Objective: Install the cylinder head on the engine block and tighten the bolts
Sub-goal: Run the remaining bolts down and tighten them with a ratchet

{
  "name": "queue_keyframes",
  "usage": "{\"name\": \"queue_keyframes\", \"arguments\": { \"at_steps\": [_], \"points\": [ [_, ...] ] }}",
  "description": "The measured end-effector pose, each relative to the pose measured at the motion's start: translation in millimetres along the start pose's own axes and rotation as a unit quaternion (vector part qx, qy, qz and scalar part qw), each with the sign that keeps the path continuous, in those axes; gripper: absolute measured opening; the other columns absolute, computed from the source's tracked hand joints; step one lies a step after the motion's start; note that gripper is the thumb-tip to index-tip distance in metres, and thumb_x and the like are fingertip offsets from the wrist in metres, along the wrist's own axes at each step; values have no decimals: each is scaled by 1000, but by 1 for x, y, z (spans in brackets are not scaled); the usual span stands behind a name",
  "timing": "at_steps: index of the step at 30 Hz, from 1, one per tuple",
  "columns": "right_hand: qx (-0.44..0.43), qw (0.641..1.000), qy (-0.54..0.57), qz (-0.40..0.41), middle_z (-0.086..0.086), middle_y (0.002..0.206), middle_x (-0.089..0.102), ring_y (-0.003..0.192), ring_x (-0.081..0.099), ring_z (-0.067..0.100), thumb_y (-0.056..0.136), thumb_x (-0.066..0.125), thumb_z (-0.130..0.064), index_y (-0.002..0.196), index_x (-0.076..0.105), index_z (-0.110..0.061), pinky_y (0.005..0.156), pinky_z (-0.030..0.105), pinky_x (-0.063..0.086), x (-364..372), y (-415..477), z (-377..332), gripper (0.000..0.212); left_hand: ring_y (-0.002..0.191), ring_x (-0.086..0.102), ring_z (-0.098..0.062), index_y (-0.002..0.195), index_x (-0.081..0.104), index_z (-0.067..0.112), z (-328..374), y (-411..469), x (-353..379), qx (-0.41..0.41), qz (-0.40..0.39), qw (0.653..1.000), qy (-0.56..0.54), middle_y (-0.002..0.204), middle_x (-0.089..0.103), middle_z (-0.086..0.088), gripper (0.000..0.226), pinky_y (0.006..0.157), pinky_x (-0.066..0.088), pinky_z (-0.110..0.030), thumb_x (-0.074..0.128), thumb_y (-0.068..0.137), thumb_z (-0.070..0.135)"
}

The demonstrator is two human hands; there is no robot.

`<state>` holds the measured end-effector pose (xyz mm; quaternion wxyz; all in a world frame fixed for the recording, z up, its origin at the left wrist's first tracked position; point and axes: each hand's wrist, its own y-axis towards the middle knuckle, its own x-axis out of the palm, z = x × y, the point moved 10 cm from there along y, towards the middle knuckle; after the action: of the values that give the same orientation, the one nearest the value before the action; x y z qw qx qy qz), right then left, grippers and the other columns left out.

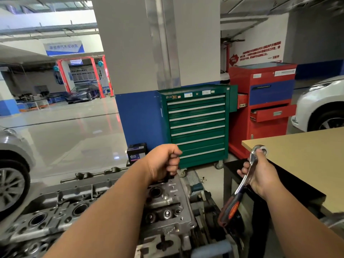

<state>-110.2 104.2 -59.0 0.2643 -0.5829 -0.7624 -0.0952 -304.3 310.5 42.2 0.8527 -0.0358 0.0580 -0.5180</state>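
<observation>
Here, the cylinder head [163, 202] is bare grey cast metal.

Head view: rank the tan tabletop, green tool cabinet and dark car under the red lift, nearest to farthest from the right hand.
1. Tan tabletop, just right of the right hand holding the ratchet.
2. Green tool cabinet, ahead and to the left.
3. Dark car, far back left across the floor.

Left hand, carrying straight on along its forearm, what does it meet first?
The left hand, gripping a dark tool, likely meets the green cabinet first; nothing shows between, though depth is unclear.
</observation>
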Motion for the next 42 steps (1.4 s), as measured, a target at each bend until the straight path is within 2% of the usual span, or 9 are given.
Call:
{"name": "queue_keyframes", "arguments": {
  "at_steps": [6, 11, 16, 22, 27, 32, 35, 38, 42],
  "points": [
    [-5, 1000, -3, -4, 3, 65, 46, 55, 44, 16, 95, 48, -52, 90, 54, -12, 65, 38, 53, 3, -5, -4, 41, 57, 49, -18, 67, 46, 15, 8, -39, -18, 138, 353, 925, 19, 61, 53, 0, 22, 51, 35, -27, 55, 85, 23],
    [2, 1000, 0, -8, 3, 64, 45, 56, 43, 16, 96, 47, -52, 91, 53, -12, 68, 39, 53, 4, -8, -2, 40, 41, 27, -17, 51, 33, 20, -2, -1, -7, -10, 58, 998, -12, 46, 29, 2, 36, 47, 31, -27, 42, 86, 16],
    [-5, 1000, 3, -14, 3, 65, 45, 55, 43, 16, 96, 47, -51, 91, 53, -11, 68, 38, 53, 5, -7, -4, 41, 68, 53, -24, 80, 52, 10, 3, -39, -14, 140, 366, 920, 13, 75, 58, -4, 17, 59, 43, -32, 59, 82, 25],
    [-3, 1000, 2, -10, 4, 67, 45, 56, 43, 16, 96, 47, -52, 91, 53, -11, 69, 39, 52, 4, -6, -2, 42, 44, 24, -16, 59, 30, 21, -5, -2, -10, 15, 60, 997, -35, 49, 27, 2, 33, 49, 29, -30, 45, 87, 12],
    [-3, 1000, 3, -11, 4, 66, 47, 56, 45, 16, 95, 48, -52, 91, 54, -11, 67, 39, 53, 3, -2, -1, 42, 56, 46, -20, 67, 47, 12, 1, -34, -22, 140, 380, 914, 37, 62, 54, -1, 18, 57, 38, -32, 56, 81, 19],
    [-7, 1000, 2, -5, 4, 66, 46, 56, 44, 16, 95, 48, -52, 91, 55, -11, 64, 37, 51, 2, -5, 1, 41, 38, 18, -13, 43, 32, 24, -3, -2, -4, 7, 28, 1000, -10, 44, 22, 3, 45, 47, 18, -27, 36, 86, 13],
    [-12, 1000, 1, -12, 5, 67, 47, 58, 46, 17, 95, 50, -51, 91, 56, -10, 62, 37, 51, 5, -2, -2, 42, 53, 50, -24, 57, 47, 19, -3, -9, -15, 66, 184, 981, 3, 59, 48, -7, 27, 57, 48, -36, 48, 85, 19],
    [-4, 1000, 1, -10, 4, 65, 47, 56, 46, 16, 95, 50, -51, 90, 55, -10, 61, 37, 52, 5, -2, -2, 42, 70, 58, -25, 86, 49, 16, 1, -41, -19, 166, 384, 907, -39, 76, 59, -2, 18, 68, 49, -37, 62, 81, 27],
    [-4, 1000, -2, -7, 4, 64, 47, 53, 46, 16, 95, 49, -52, 89, 54, -11, 60, 36, 52, 6, -4, -2, 43, 50, 31, -21, 63, 41, 11, 10, -15, -25, 96, 250, 961, 61, 51, 37, -5, 23, 52, 29, -36, 54, 81, 18]
  ]
}}
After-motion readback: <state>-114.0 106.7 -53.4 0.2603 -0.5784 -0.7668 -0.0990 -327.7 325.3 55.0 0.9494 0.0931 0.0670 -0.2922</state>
